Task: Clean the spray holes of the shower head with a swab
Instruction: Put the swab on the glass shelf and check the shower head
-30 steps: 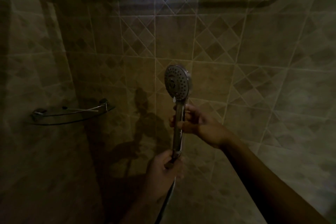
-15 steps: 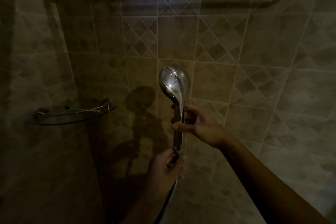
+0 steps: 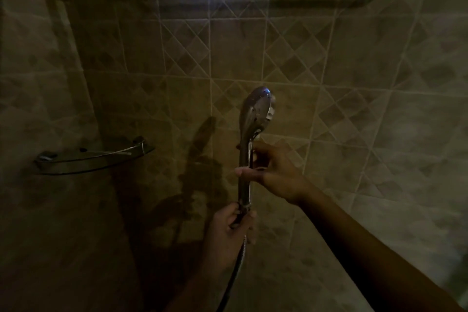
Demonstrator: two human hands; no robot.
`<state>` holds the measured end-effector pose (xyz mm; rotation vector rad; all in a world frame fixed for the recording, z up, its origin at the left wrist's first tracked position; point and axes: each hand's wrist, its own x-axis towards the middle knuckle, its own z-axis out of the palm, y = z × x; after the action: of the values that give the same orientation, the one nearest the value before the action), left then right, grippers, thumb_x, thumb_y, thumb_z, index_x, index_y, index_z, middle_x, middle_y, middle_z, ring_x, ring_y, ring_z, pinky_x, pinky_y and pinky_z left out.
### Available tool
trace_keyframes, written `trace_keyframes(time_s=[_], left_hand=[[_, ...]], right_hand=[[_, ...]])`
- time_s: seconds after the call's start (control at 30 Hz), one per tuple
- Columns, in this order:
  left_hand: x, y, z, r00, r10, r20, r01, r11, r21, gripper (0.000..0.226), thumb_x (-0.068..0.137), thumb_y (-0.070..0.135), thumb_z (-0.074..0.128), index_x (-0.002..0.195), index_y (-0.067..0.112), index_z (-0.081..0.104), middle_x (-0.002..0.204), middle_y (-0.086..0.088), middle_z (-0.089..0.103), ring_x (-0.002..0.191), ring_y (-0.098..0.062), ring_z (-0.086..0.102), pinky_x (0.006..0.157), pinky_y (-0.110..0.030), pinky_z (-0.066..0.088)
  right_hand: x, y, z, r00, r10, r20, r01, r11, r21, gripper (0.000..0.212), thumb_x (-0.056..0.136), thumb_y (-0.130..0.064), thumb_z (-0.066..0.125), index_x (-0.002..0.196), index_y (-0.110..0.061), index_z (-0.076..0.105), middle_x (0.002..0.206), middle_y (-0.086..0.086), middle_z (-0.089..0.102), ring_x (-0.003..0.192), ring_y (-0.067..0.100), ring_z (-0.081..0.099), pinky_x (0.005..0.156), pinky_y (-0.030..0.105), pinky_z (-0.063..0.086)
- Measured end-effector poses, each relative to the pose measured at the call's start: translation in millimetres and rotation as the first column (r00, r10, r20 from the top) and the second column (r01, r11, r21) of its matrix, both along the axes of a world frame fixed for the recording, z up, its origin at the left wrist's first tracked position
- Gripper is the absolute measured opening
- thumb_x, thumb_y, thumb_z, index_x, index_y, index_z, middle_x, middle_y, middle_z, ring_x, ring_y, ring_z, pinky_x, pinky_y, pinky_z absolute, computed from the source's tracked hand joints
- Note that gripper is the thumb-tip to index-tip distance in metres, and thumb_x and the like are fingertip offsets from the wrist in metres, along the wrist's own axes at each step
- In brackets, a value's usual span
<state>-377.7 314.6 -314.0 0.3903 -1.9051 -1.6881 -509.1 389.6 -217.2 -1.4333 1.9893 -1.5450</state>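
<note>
In the middle of the frame a chrome handheld shower head [image 3: 257,113] stands upright in front of a dim tiled wall [image 3: 354,71], gripped at two places. The left hand [image 3: 228,232], low in the centre, has its fingers wrapped around the foot of the handle where the metal hose [image 3: 234,271] joins; this grip probably anchors the piece and keeps the hose from pulling it aside. The right hand [image 3: 272,172], reaching in from the lower right, pinches the handle partway up, thumb across the front and fingers curled behind, a hold that looks suited to rotating the head. The rounded chrome back faces the camera and the spray face points right and away, so the holes are barely visible. No swab shows in either hand; the light is too poor to rule out something small. At centre left, an empty-looking glass corner shelf [image 3: 93,159] is fixed to the wall. Cleaning appears not yet begun.
</note>
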Motion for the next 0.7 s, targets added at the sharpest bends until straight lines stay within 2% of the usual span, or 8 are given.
trace_keyframes(time_s=[0.1, 0.2, 0.27, 0.4, 0.43, 0.5, 0.6, 0.7], left_hand=[[-1.2, -0.2, 0.0, 1.0, 0.001, 0.005, -0.001, 1.0, 0.001, 0.009, 0.093, 0.015, 0.062, 0.094, 0.006, 0.066, 0.072, -0.018, 0.068, 0.056, -0.021, 0.064, 0.057, -0.03, 0.056], [-3.2, -0.6, -2.3, 1.0, 0.008, 0.012, -0.008, 1.0, -0.003, 0.008, 0.093, 0.015, 0.063, 0.092, 0.009, 0.067, 0.07, -0.01, 0.07, 0.055, -0.022, 0.064, 0.058, -0.034, 0.058], [-4.2, 0.8, -3.0, 1.0, 0.007, 0.013, -0.007, 1.0, -0.004, 0.007, 0.093, 0.017, 0.064, 0.09, 0.011, 0.067, 0.069, -0.008, 0.07, 0.055, -0.022, 0.065, 0.06, -0.038, 0.058], [-4.0, 5.4, -3.0, 0.999, 0.004, 0.04, -0.006, 0.999, 0.053, 0.009, 0.091, 0.019, 0.065, 0.089, 0.011, 0.068, 0.067, -0.006, 0.068, 0.058, -0.019, 0.063, 0.063, -0.035, 0.058], [-4.0, 5.4, -4.1, 0.999, 0.0, 0.045, -0.003, 0.998, 0.062, 0.009, 0.091, 0.019, 0.065, 0.089, 0.01, 0.068, 0.067, -0.006, 0.068, 0.058, -0.019, 0.063, 0.063, -0.036, 0.058], [-4.1, 3.9, -7.3, 0.999, 0.002, 0.049, -0.006, 0.998, 0.065, 0.009, 0.091, 0.019, 0.066, 0.088, 0.011, 0.068, 0.068, -0.007, 0.068, 0.057, -0.021, 0.064, 0.064, -0.039, 0.058], [-4.6, 0.7, -9.0, 0.998, 0.023, 0.051, -0.025, 0.999, 0.041, 0.009, 0.091, 0.021, 0.067, 0.084, 0.016, 0.069, 0.07, -0.009, 0.071, 0.056, -0.021, 0.065, 0.063, -0.041, 0.059], [-5.3, -1.2, -7.2, 0.999, 0.026, 0.041, -0.028, 0.999, 0.025, 0.007, 0.09, 0.021, 0.067, 0.086, 0.016, 0.07, 0.07, -0.011, 0.072, 0.054, -0.021, 0.066, 0.061, -0.04, 0.06]], right_hand=[[-0.8, 5.9, 1.4, 0.997, 0.067, -0.025, -0.067, 0.998, 0.021, 0.031, 0.091, -0.021, 0.072, 0.12, -0.02, 0.064, 0.106, 0.012, 0.07, 0.098, 0.022, 0.071, 0.089, 0.039, 0.06], [-4.7, 12.4, 2.7, 0.971, 0.207, 0.118, -0.211, 0.977, 0.021, 0.034, 0.095, -0.007, 0.064, 0.122, -0.028, 0.061, 0.124, 0.008, 0.069, 0.115, 0.019, 0.068, 0.098, 0.037, 0.056], [-4.9, 12.7, 3.0, 0.974, 0.192, 0.122, -0.193, 0.981, -0.004, 0.034, 0.093, -0.004, 0.066, 0.119, -0.027, 0.062, 0.118, 0.011, 0.07, 0.109, 0.021, 0.071, 0.095, 0.036, 0.058], [-3.1, 5.5, -4.8, 0.996, -0.008, -0.091, 0.006, 1.0, -0.026, 0.032, 0.081, -0.022, 0.083, 0.106, -0.016, 0.063, 0.078, 0.006, 0.064, 0.068, 0.023, 0.066, 0.069, 0.037, 0.061], [-3.1, 4.6, -7.2, 0.992, -0.022, -0.12, 0.02, 1.0, -0.022, 0.035, 0.08, -0.028, 0.083, 0.105, -0.016, 0.063, 0.076, 0.004, 0.063, 0.066, 0.022, 0.065, 0.068, 0.04, 0.061], [-5.8, 5.8, -8.6, 0.991, 0.01, -0.131, -0.008, 1.0, 0.012, 0.03, 0.084, -0.032, 0.079, 0.105, -0.018, 0.064, 0.088, 0.01, 0.068, 0.079, 0.029, 0.069, 0.074, 0.051, 0.061], [-10.0, 11.7, -7.1, 0.988, 0.144, 0.064, -0.145, 0.989, 0.015, 0.025, 0.093, -0.014, 0.068, 0.117, -0.012, 0.064, 0.115, 0.01, 0.07, 0.108, 0.024, 0.07, 0.095, 0.049, 0.057], [-8.7, 9.4, -8.1, 0.986, 0.098, 0.136, -0.093, 0.995, -0.044, 0.031, 0.089, -0.009, 0.072, 0.118, -0.012, 0.063, 0.111, 0.015, 0.07, 0.104, 0.028, 0.071, 0.093, 0.046, 0.058]])
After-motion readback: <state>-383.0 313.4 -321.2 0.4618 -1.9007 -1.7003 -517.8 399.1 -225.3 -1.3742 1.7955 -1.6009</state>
